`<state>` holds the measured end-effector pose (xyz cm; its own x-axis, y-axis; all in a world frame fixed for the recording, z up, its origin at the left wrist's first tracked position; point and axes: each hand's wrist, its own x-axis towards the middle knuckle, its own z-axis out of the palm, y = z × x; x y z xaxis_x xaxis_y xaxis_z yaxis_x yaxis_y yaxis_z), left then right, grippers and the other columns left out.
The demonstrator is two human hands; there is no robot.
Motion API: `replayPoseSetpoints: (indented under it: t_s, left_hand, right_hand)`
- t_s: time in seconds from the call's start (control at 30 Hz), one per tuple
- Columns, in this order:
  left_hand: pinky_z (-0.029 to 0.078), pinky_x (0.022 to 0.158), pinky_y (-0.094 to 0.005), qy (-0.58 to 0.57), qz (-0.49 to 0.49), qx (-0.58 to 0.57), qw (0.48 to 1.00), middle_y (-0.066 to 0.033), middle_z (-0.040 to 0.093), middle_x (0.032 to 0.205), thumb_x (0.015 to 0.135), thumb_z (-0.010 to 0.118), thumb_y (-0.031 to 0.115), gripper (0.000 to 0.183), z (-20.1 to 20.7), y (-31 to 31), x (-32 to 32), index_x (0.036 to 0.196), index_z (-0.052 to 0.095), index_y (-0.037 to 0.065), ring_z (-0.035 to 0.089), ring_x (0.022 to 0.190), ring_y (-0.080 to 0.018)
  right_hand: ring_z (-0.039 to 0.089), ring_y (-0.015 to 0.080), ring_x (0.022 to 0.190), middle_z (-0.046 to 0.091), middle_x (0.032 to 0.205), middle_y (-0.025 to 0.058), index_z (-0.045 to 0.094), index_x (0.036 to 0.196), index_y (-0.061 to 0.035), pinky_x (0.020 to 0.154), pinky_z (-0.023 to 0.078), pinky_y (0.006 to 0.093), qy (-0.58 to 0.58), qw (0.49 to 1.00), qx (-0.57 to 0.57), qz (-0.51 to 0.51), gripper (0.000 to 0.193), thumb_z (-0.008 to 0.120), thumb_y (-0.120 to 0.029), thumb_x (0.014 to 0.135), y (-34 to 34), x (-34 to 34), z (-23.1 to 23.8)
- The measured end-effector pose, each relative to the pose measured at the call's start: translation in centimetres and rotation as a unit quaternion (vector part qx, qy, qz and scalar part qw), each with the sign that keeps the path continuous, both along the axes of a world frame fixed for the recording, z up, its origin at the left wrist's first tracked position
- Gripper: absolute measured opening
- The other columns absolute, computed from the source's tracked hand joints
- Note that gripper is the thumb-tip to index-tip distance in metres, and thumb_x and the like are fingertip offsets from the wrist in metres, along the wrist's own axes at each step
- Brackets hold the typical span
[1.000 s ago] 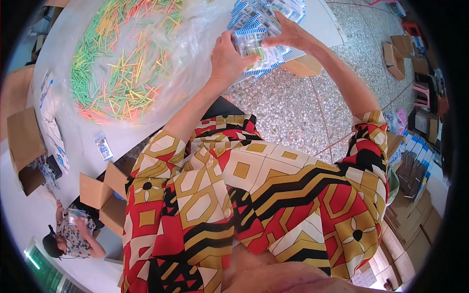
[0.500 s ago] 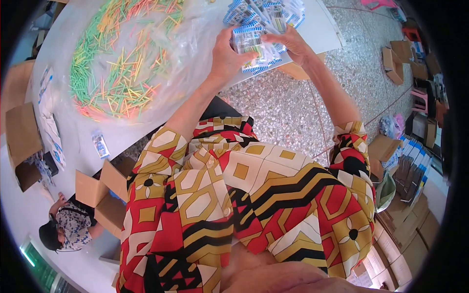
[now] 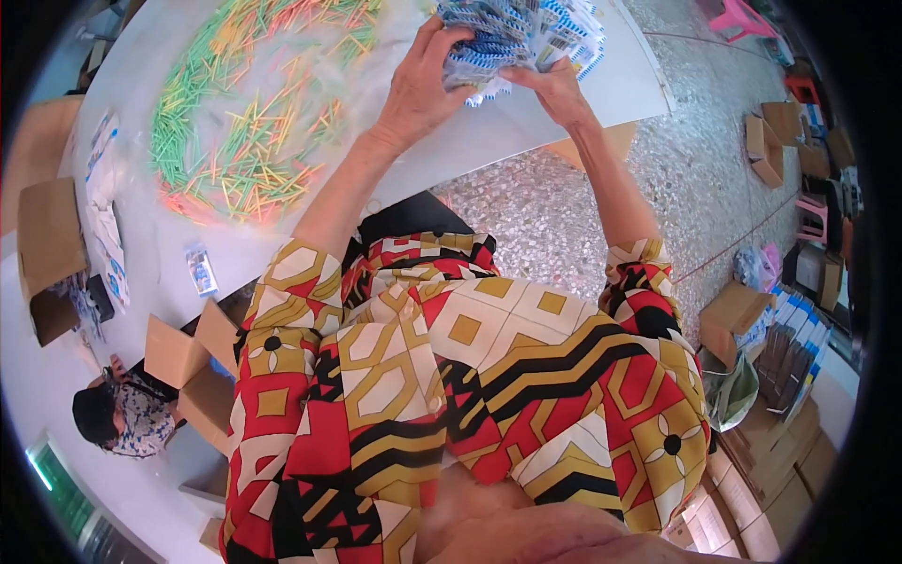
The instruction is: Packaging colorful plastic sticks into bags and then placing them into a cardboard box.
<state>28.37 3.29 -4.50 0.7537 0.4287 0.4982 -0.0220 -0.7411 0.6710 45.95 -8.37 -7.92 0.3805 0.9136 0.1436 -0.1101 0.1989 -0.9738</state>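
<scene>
At the far side of the table, a bunch of small blue-and-white packets (image 3: 489, 49) sits between my hands. My left hand (image 3: 421, 89) is closed round the left side of the bunch, its fingers curled over the packets. On the right, my right hand (image 3: 556, 94) grips the near edge of the packets, thumb pointing inward and the other fingers partly hidden. More packets (image 3: 575, 36) fan out just beyond that hand. Left of my left hand, many thin green, yellow and pink sticks (image 3: 178, 141) lie in a wide ring on clear plastic.
The white table (image 3: 620, 89) ends in a corner at the right. A single packet (image 3: 199, 271) lies near its left edge. Open cardboard boxes (image 3: 178, 352) stand at the left, near another person (image 3: 136, 414). Cartons (image 3: 766, 150) and pink stools (image 3: 742, 17) are on the floor at right.
Both hands have moved slightly up and away with the packets. A single packet front faced me before; now a thicker bunch shows edge-on between my hands.
</scene>
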Motion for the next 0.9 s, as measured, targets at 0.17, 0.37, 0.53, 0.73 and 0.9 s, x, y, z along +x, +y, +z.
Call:
replayPoseSetpoints:
  t_s: [0.17,0.37,0.53,0.73,0.9]
  left_hand:
    - [0.045,0.09,-0.0362,-0.009,0.006,-0.029,1.0,-0.0154,0.046,0.127,0.059,0.075,0.007,0.077,-1.6,0.4,-1.2,0.128,0.041,0.009,0.052,0.112,-0.0303]
    - [0.04,0.097,-0.0354,-0.007,0.022,-0.24,0.971,-0.0129,0.048,0.126,0.057,0.079,0.011,0.099,-0.6,-0.3,-1.7,0.141,0.026,0.013,0.049,0.115,-0.0265]
    - [0.037,0.1,-0.0349,0.01,-0.018,-0.158,0.987,-0.0144,0.044,0.13,0.054,0.082,0.013,0.102,-1.5,1.8,-1.5,0.14,0.027,0.014,0.044,0.119,-0.0273]
    - [0.036,0.101,-0.0335,-0.021,-0.102,-0.185,0.977,-0.0119,0.033,0.137,0.051,0.085,0.013,0.107,-1.6,1.4,-0.9,0.14,0.026,0.014,0.04,0.123,-0.025]
    - [0.036,0.101,-0.0322,-0.058,-0.121,-0.278,0.951,-0.0106,0.033,0.136,0.051,0.086,0.011,0.112,-0.3,0.7,-0.2,0.142,0.021,0.01,0.039,0.123,-0.0213]
  right_hand:
    - [0.059,0.0115,0.092,0.063,0.104,0.0033,0.058,0.112,-0.0034,0.081,0.048,0.0274,-0.038,0.998,-0.044,0.004,0.044,0.074,-0.004,0.071,0.0,-0.5,-0.9]
    - [0.058,0.013,0.096,0.062,0.108,0.0045,0.055,0.116,-0.0025,0.083,0.048,0.0284,-0.051,0.987,-0.15,0.031,0.05,0.076,-0.005,0.07,-0.8,-0.5,0.0]
    - [0.056,0.0139,0.1,0.061,0.111,0.0049,0.051,0.121,-0.003,0.088,0.047,0.0308,-0.069,0.982,-0.174,0.028,0.058,0.077,-0.005,0.069,-1.1,0.4,-0.8]
    - [0.051,0.0152,0.109,0.055,0.12,0.0077,0.037,0.133,-0.0026,0.097,0.038,0.0318,-0.226,0.967,-0.091,0.08,0.084,0.082,-0.022,0.064,-0.8,1.3,0.6]
    - [0.041,0.0184,0.121,0.047,0.13,0.0049,0.032,0.139,-0.0131,0.105,0.03,0.0336,-0.21,0.975,-0.034,0.059,0.092,0.079,-0.012,0.06,-0.6,0.4,3.3]
